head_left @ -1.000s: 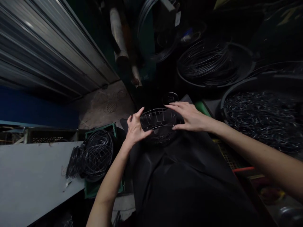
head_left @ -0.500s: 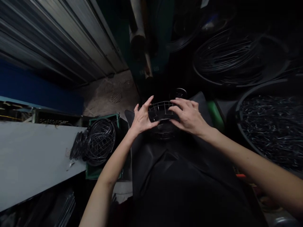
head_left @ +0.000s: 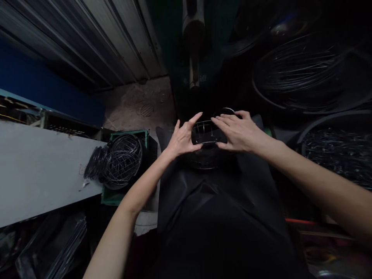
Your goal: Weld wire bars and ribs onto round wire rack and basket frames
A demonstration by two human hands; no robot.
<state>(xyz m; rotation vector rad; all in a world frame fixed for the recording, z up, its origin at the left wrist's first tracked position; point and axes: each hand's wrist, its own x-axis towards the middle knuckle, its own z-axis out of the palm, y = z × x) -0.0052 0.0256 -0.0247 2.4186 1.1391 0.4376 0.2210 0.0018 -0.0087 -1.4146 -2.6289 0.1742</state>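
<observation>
Your right hand (head_left: 242, 133) has uncurled; wire frame (head_left: 204, 127) lies crosswise, between it and your left hand (head_left: 183, 138); firm grasp, I cannot tell.

Dim light, ribbed metal wall (head_left: 122, 38), blue panel (head_left: 40, 77), greyish floor (head_left: 124, 102), pale tabletop (head_left: 43, 170)

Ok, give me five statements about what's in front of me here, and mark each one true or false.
1. The left hand and right hand are both at the wire frame. True.
2. Wire grids are piled at the green crate. True.
3. The green crate is on the person's right. False: it is on the left.
4. Small metal pieces fill a tub at the right. True.
5. What drapes below the hands is white. False: it is black cloth.
</observation>
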